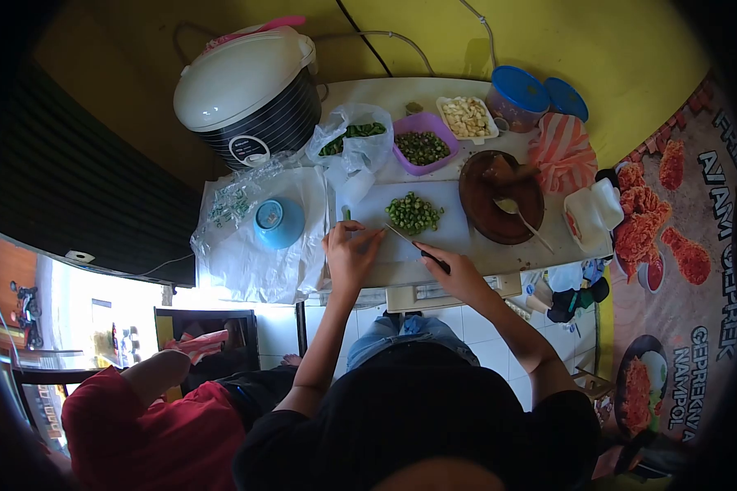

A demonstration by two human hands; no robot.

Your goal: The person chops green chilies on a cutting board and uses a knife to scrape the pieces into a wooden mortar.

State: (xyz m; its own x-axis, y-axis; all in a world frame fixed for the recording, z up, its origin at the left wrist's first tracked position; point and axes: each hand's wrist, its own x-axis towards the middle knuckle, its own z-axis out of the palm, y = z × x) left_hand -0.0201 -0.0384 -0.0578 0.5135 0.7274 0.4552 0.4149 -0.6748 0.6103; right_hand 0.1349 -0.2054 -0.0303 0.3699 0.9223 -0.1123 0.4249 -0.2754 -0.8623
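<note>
Beans (413,213) lie chopped just beyond left hand (350,252) and right hand's (458,274) knife (418,246).

We've got cut beans (413,213) on board (434,225), mortar (499,196) to its right, bowl (278,222) left, cooker (250,94) behind.

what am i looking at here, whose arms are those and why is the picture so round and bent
There is no machine: a person works with bare hands, and a wide-lens camera above their head looks down, which bends the picture. The left hand presses green beans onto a white cutting board. The right hand holds a knife. A pile of chopped beans lies on the board. Around it are a rice cooker, a blue bowl, a purple tub and a brown mortar. Another person in red sits at lower left.
</note>
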